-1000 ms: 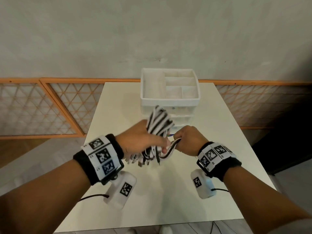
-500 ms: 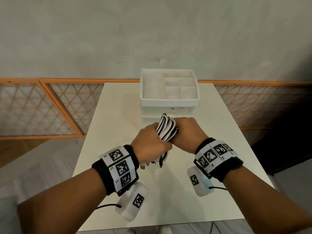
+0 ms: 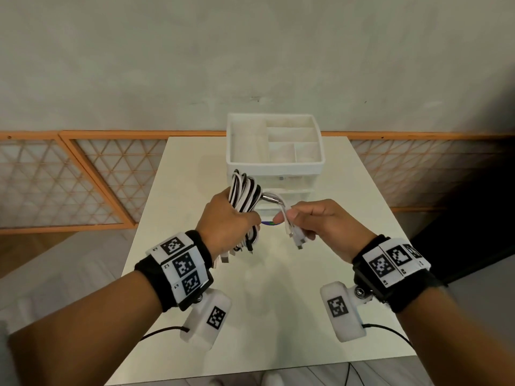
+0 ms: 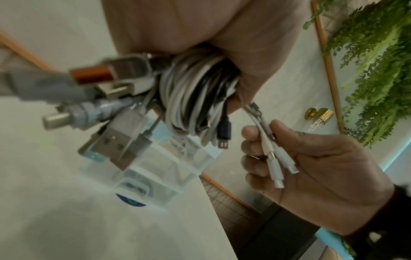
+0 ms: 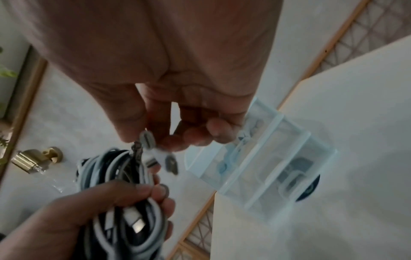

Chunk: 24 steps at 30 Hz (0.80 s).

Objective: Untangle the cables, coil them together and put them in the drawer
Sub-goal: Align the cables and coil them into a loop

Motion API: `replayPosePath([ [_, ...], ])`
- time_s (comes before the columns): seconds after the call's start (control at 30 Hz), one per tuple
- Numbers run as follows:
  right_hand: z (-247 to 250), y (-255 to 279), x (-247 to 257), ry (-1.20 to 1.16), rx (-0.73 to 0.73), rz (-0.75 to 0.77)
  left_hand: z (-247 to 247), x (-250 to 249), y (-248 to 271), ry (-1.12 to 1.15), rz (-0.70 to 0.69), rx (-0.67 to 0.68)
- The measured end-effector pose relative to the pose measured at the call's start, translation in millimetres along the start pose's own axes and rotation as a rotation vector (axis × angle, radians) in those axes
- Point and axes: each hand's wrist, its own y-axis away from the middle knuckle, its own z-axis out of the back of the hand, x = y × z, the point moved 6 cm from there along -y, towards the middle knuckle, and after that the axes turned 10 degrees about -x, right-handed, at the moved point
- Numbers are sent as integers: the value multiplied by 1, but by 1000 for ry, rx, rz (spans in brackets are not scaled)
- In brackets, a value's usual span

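A coil of black and white cables (image 3: 244, 195) is gripped in my left hand (image 3: 227, 225) above the table, with loose plugs (image 4: 120, 149) hanging below the fist. A short white multi-head lead (image 3: 292, 229) runs from the coil to my right hand (image 3: 312, 221), which pinches it between thumb and fingers; its small connectors (image 4: 278, 163) dangle under that hand. Behind both hands stands the white drawer unit (image 3: 276, 165), its drawers (image 3: 289, 195) partly hidden by the coil. From the right wrist the coil (image 5: 124, 211) shows below the pinching fingers (image 5: 155, 133).
The unit's top tray (image 3: 317, 162) has several empty compartments. It stands on a white table (image 3: 278, 316) against a grey wall. Orange lattice panels (image 3: 83, 176) run at both sides behind the table. A round blue sticker (image 3: 269, 223) lies on the table between the hands.
My right hand has come off the coil and moved right, drawing the white multi-head lead out. The left hand keeps the coil, now turned more upright.
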Motion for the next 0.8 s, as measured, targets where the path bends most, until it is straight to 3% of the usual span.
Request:
replayPosePath([
  [0.13,-14,1,-5,-256,-47,-80,-7,1,4,25,-15,-16],
  [0.3,-21,-7,2,-455,-136,-50,-9,-15,7,69,-95,19],
  [0.53,-14,-12,16,-539,-165,41,-6,-41,19,179,-176,142],
  [0.8,-14,-13,22,-510,-140,71,-7,-39,21,352,-67,222],
])
